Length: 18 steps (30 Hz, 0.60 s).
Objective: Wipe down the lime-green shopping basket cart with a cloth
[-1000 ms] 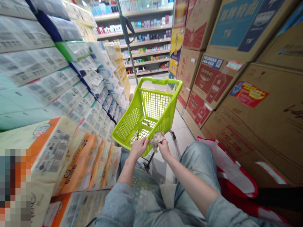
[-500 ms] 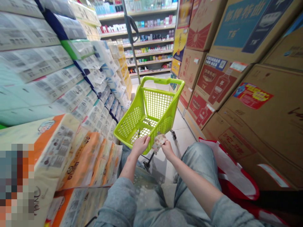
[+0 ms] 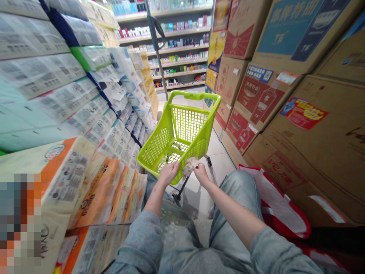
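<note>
A bright green shopping cart with a latticed basket stands in the aisle in front of me; nothing shows inside it. My left hand is closed at the cart's near rim, its fingers wrapped round the green edge. My right hand pinches a small patterned cloth, pale with brownish spots, just beside the basket's near right corner. The cloth hangs close to the cart's side, right of my left hand.
Packs of tissue are stacked along the left. Cardboard cartons rise on the right, with a red and white bag beside my knee. Shelves of small products and a metal pole stand ahead.
Both hands and the cloth have shifted very slightly upward in the view. The grips look the same.
</note>
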Motion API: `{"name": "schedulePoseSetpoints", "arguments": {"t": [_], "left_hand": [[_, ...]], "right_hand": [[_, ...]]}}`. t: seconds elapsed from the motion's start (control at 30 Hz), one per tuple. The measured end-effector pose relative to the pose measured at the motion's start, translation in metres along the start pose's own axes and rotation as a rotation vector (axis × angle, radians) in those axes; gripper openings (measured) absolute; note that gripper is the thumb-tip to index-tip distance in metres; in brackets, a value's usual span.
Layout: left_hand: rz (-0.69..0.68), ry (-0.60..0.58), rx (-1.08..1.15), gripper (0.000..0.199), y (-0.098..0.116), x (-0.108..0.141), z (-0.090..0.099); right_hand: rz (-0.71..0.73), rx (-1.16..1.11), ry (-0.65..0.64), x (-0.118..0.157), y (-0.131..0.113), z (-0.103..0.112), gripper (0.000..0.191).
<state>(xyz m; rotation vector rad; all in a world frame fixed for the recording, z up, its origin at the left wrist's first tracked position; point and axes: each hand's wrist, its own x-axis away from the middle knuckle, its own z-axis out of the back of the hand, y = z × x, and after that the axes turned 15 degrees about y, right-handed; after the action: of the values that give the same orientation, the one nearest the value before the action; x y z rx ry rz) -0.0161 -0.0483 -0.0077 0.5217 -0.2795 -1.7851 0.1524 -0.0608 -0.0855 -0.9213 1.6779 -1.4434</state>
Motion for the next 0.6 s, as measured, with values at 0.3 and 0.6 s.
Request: {"name": "schedulePoseSetpoints", "arguments": {"t": [0.3,0.6], "left_hand": [[-0.005,-0.019,-0.01,0.05,0.004,-0.004,-0.003],[0.028,-0.012,0.033,0.05,0.005,-0.007,-0.004]], "right_hand": [[0.018,-0.042,-0.028,0.02,0.001,-0.021,0.019],[0.031,0.028,-0.05,0.011,0.017,-0.001,0.019]]}}
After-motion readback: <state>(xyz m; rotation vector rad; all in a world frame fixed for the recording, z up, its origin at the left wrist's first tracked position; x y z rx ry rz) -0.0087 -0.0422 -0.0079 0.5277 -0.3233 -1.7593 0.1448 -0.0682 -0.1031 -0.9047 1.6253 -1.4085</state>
